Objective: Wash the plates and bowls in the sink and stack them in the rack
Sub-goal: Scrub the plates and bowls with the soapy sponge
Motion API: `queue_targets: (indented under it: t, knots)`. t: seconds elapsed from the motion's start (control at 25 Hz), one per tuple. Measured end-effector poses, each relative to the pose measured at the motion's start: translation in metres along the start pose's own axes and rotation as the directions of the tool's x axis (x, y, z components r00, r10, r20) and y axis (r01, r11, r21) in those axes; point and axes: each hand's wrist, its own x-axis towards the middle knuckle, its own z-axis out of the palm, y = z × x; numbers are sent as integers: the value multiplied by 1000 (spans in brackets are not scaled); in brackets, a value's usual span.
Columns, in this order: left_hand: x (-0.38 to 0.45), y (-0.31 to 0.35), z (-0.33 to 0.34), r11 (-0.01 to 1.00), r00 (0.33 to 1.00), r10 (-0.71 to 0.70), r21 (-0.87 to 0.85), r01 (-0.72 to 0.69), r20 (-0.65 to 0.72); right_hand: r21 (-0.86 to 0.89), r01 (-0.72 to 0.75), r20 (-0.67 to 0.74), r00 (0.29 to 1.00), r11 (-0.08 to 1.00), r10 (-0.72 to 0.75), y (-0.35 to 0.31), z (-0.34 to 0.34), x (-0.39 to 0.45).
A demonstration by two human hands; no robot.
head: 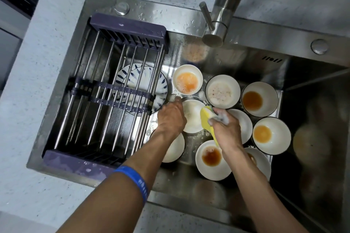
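Nearest the camera, a blue wristband point(135, 178) circled the left forearm. Beyond it, the left hand point(171, 117) reached into the steel sink point(312, 81), its fingers curled over the rim of a soapy white bowl point(192, 117) and gripping it. Beside it, the right hand point(225, 128) clutched a yellow sponge point(206, 114), foam on its fingers, the sponge touching that bowl. Around them stood more white bowls, several holding orange or brown liquid, such as one point(186, 79) below the faucet point(225, 5). A purple-ended wire rack point(106, 91) spanned the sink's left side; under it lay blue-patterned plates point(140, 73)
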Motion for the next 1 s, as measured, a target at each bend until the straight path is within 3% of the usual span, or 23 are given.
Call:
queue_targets:
  t: [0.2, 0.32, 0.4, 0.48, 0.52, 0.6, 0.64, 0.68, 0.84, 0.92, 1.0]
  knots:
    - [23, 1, 24, 988, 983, -113, -90, 127, 148, -2, -9, 12, 1000, 1000, 9, 4, -3, 2]
    - [30, 2, 17, 994, 972, -101, 57, 90, 211, 31, -19, 8, 1000, 999, 18, 5, -4, 5]
    - [28, 6, 6, 995, 990, -83, 72, 75, 113, 57, -14, 10, 1000, 998, 13, 2, -4, 5]
    - [28, 10, -3, 973, 989, -136, -192, 125, -49, 83, -11, 3, 1000, 997, 10, -2, -5, 4]
    - [30, 14, -5, 884, 969, -240, -426, 192, -61, 92, -10, -4, 1000, 996, 10, -4, -5, 3]
    - [42, 22, -11, 494, 901, -420, -805, 329, 110, 114, -9, -15, 1000, 993, 11, -7, -6, 2]
    - [50, 26, -10, 316, 862, -466, -873, 370, 197, 127, -9, -17, 1000, 992, 11, -8, -6, 1]
    - [62, 27, -5, 226, 836, -490, -890, 395, 246, 139, -9, -18, 1000, 990, 12, -8, -7, 1]
    - [113, 18, 44, 117, 804, -509, -901, 417, 306, 161, -17, -10, 1000, 987, 19, -1, -8, -4]
    - [106, 25, 23, 72, 806, -493, -907, 415, 329, 155, -25, -14, 1000, 988, 28, 2, -8, -6]
    - [85, 35, -5, 92, 839, -466, -928, 361, 280, 163, -27, -21, 999, 986, 30, 2, -9, -7]
